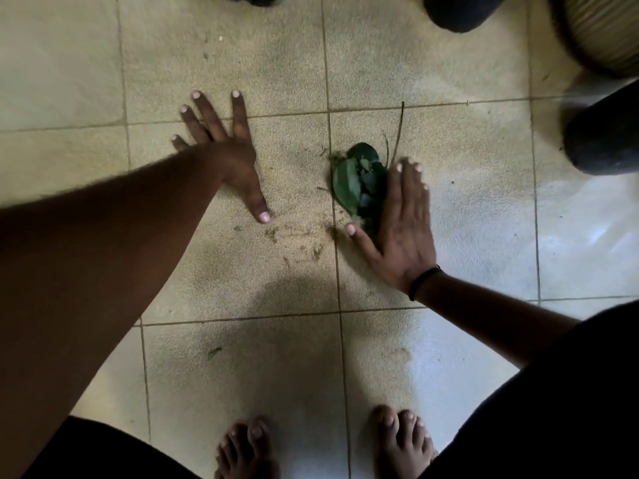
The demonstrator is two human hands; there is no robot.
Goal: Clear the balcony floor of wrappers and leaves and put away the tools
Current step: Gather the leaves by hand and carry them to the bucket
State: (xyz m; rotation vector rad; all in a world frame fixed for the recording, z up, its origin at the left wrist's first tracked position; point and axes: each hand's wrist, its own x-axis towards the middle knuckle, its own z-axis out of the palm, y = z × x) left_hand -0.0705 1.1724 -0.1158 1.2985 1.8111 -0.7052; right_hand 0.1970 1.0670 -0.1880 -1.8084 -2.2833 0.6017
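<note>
A tiled balcony floor (397, 74) is seen from above, with the person's two bare feet (247, 451) at the bottom edge. A small pile of green leaves (358, 183) lies on the tiles near the middle of the view, just right of a grout line, and it is taken here as the landmark.

The right hand (403, 229) is laid flat against the right side of the pile, fingers straight and held together, thumb spread out below the leaves. Nothing is gripped; the leaves are only touched along the edge of the palm and fingers. A dark band (423, 281) is worn on that wrist.

The left hand (224, 150) is placed well to the left of the pile, apart from it, with fingers straight and fanned wide and the thumb pointed back toward the leaves. Nothing is held; whether the palm touches the tile cannot be told.

A thin twig (400, 129) stands out from the top of the pile. Crumbs of plant litter (297, 236) are scattered just below and left of it. Dark pots (605, 136) and a ribbed pale pot (601, 32) are seen to the upper right of the pile.
</note>
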